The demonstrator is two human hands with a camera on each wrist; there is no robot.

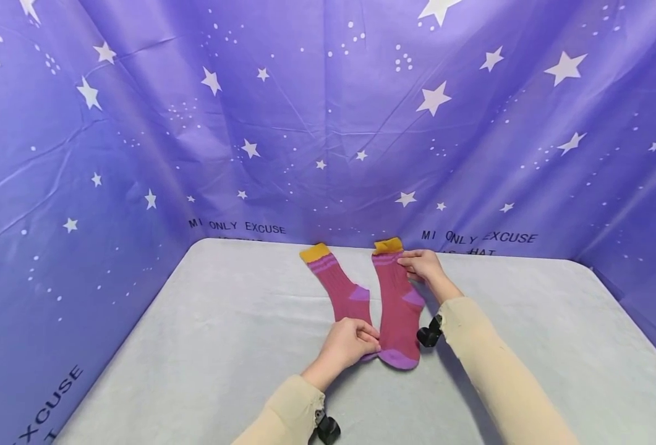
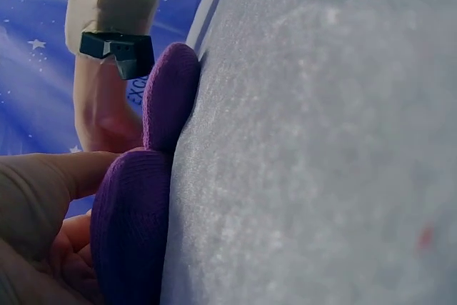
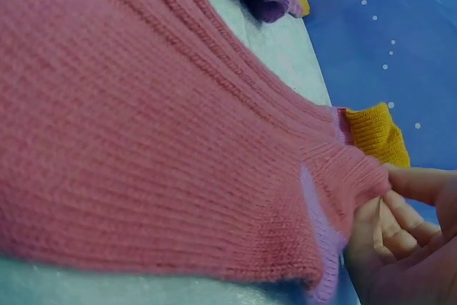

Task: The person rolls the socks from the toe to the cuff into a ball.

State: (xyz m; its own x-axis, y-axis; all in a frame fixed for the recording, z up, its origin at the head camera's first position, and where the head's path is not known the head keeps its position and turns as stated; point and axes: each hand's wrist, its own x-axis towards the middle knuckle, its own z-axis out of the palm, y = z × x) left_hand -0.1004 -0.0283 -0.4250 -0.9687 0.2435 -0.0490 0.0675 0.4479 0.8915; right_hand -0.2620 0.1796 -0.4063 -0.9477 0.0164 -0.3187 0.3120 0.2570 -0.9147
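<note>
Sock on the right lies on the grey table, violet toe at the near end, mustard cuff at the far edge by the starry backdrop. Sock on the left is beside it; toes meet or nearly so. Head view has the right hand at the right one's outer edge, just below the cuff; right wrist view shows me thumb and fingers pinching the knit, edge gathered into a fold. Left hand is over the foot of the left one, fingertips close together at the inner edge of the other toe. I can't tell whether they've got fabric: near toe hides them in the left wrist view. Risks, my read: knit is soft, so uneven tension from one pinched edge could skew the leg or bunch the heel. If left fingertips catch both toes, the pair would drag together. Cuff is rumpled, not flat like its mate's; tugging nearby could set that crease. Right pinch looks shallow, so a slip would drop that edge crooked.
</note>
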